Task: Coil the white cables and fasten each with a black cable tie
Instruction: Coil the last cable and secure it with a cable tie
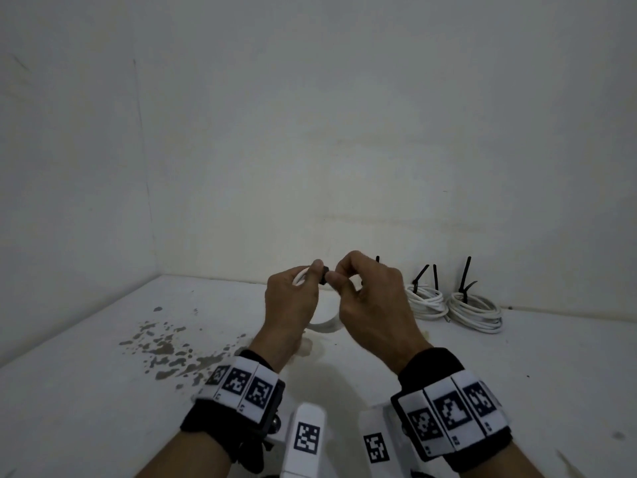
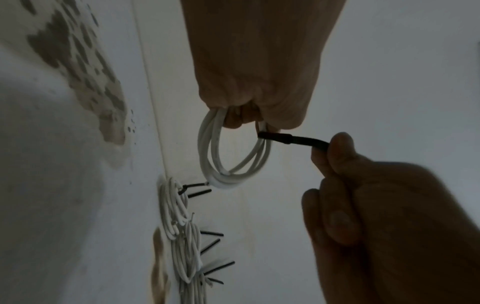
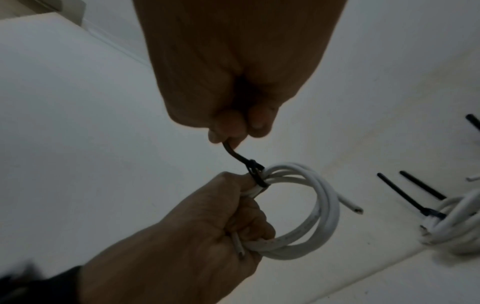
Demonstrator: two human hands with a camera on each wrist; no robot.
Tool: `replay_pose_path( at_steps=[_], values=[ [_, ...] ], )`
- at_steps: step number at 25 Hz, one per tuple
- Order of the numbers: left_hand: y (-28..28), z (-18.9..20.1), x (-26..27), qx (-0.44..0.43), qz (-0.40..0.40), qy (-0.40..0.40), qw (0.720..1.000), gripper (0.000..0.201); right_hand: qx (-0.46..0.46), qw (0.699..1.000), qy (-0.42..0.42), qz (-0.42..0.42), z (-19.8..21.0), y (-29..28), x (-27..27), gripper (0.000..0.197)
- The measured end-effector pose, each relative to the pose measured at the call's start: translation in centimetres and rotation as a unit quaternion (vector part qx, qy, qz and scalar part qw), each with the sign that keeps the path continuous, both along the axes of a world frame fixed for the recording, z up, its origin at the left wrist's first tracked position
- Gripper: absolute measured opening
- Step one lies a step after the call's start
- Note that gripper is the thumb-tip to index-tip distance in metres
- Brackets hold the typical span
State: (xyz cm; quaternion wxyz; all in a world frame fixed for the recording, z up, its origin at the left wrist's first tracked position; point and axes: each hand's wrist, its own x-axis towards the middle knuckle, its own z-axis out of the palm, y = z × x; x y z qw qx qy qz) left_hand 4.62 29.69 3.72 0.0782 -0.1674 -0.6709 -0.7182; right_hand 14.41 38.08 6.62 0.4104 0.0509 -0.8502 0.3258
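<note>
While I hold both hands raised before me in the head view, my left hand (image 1: 293, 301) grips the coil (image 1: 325, 326) and my right hand (image 1: 370, 301) pinches the tie (image 1: 323, 274) in the gap between them. Thumbs nearly meet; the tie's loop is mostly hidden there. Finished coils (image 1: 455, 307) lie beyond my right hand, against the wall, ties standing up.

From the left wrist, the coil (image 2: 233, 156) hangs below my curled left fingers (image 2: 241, 117). The tie (image 2: 293, 140) runs sideways from the bundle to my right fingertips (image 2: 340, 148), so its long axis lies straight between the hands. This view gives the tail's full run.

From the right wrist, my right fingers (image 3: 233, 127) are clamped on the tail, and the tie (image 3: 255, 171) wraps the strands just beside my left thumb (image 3: 233, 181). Only here do I see the head seated against the bundle and a loose cable end (image 3: 348, 204) jutting away from my left hand.

Judgement: cinching is in hand; the next pull should follow the tail's axis, away from my left hand, which is nearer the coil and must brace it.
</note>
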Motion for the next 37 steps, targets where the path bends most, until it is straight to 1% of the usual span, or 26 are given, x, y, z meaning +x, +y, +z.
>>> replay_pose_path(
  at_steps=[2, 4, 6, 8, 10, 12, 13, 15, 18, 20, 21, 22, 24, 25, 27, 29, 30, 31, 32, 33, 34, 35, 36, 37],
  values=[
    [-0.5, -0.4, -0.6, 0.023, 0.008, -0.008, 1.0, 0.029, 0.028, 0.999, -0.021, 0.029, -0.1, -1.0, 0.1, 0.019],
    [-0.9, -0.5, -0.5, 0.026, 0.009, 0.001, 1.0, 0.028, 0.021, 0.999, -0.023, 0.039, 0.3, -1.2, 0.4, 0.019],
    [-1.3, -0.1, 0.2, 0.01, -0.021, 0.053, 0.998, 0.025, -0.051, 0.998, 0.022, 0.015, 1.3, -0.4, 0.7, 0.021],
    [-1.3, 0.3, 1.3, 0.006, -0.075, 0.102, 0.992, 0.022, -0.133, 0.987, 0.08, -0.042, 2.4, 1.3, 1.0, 0.024],
    [-1.1, 0.6, 2.1, -0.007, -0.114, 0.13, 0.985, 0.02, -0.189, 0.973, 0.099, -0.084, 3.0, 2.8, 1.1, 0.025],
    [-1.0, 0.4, 2.3, -0.023, -0.133, 0.151, 0.979, 0.022, -0.223, 0.965, 0.102, -0.095, 3.1, 3.6, 1.1, 0.025],
    [-0.9, 0.2, 2.2, -0.03, -0.133, 0.156, 0.978, 0.022, -0.223, 0.965, 0.102, -0.097, 3.1, 3.6, 1.2, 0.025],
    [-0.8, -0.1, 1.7, -0.026, -0.108, 0.166, 0.98, 0.021, -0.194, 0.972, 0.101, -0.092, 3.2, 2.9, 1.5, 0.023],
    [-1.0, -0.1, 0.5, -0.022, -0.026, 0.167, 0.985, 0.022, -0.132, 0.988, 0.073, -0.025, 2.7, 0.4, 1.6, 0.023],
    [-1.3, 0.0, -0.3, -0.023, -0.001, 0.131, 0.991, 0.025, -0.088, 0.995, 0.051, 0.012, 2.1, -1.2, 1.4, 0.024],
    [-1.6, 0.0, -0.5, -0.018, -0.006, 0.105, 0.994, 0.026, -0.076, 0.996, 0.048, 0.017, 1.9, -1.6, 1.2, 0.024],
    [-1.8, 0.1, -0.5, -0.011, -0.018, 0.077, 0.997, 0.027, -0.077, 0.995, 0.053, 0.019, 1.9, -1.6, 1.1, 0.025],
    [-1.8, 0.3, -0.5, 0.002, -0.055, 0.008, 0.998, 0.027, -0.112, 0.991, 0.068, 0.029, 2.2, -1.2, 1.0, 0.024],
    [-1.7, 0.5, -0.5, 0.006, -0.071, -0.031, 0.997, 0.028, -0.13, 0.989, 0.061, 0.046, 2.4, -1.0, 1.1, 0.023],
    [-1.6, 0.8, -0.7, 0.032, -0.096, -0.119, 0.988, 0.03, -0.16, 0.984, 0.022, 0.07, 2.7, -0.4, 1.4, 0.026],
    [-1.9, 1.3, -1.1, 0.108, -0.145, -0.193, 0.964, 0.032, -0.194, 0.98, 0.003, 0.042, 2.6, 0.6, 1.2, 0.033],
    [-2.3, 1.6, -1.3, 0.149, -0.177, -0.22, 0.948, 0.032, -0.206, 0.978, -0.019, 0.013, 2.2, 1.3, 0.9, 0.033],
    [-2.6, 1.9, -1.3, 0.179, -0.206, -0.24, 0.932, 0.035, -0.207, 0.976, -0.068, -0.02, 1.8, 2.0, 0.5, 0.033],
    [-2.8, 2.1, -1.4, 0.197, -0.23, -0.252, 0.919, 0.036, -0.203, 0.968, -0.14, -0.043, 1.3, 2.5, 0.3, 0.034],
    [-2.9, 2.3, -1.4, 0.206, -0.248, -0.256, 0.911, 0.035, -0.204, 0.955, -0.213, -0.036, 0.7, 2.9, 0.0, 0.036],
    [-2.9, 2.5, -1.2, 0.206, -0.261, -0.255, 0.908, 0.033, -0.219, 0.938, -0.268, -0.005, 0.1, 3.1, -0.2, 0.036],
    [-2.8, 2.6, -1.1, 0.2, -0.265, -0.254, 0.908, 0.032, -0.248, 0.921, -0.298, 0.034, -0.5, 3.2, -0.4, 0.033],
    [-2.6, 2.5, -1.2, 0.187, -0.262, -0.256, 0.912, 0.032, -0.279, 0.91, -0.302, 0.061, -0.9, 3.2, -0.4, 0.028],
    [-2.3, 2.2, -1.3, 0.173, -0.254, -0.262, 0.915, 0.032, -0.3, 0.907, -0.289, 0.065, -1.3, 3.4, -0.6, 0.023]
  ],
)
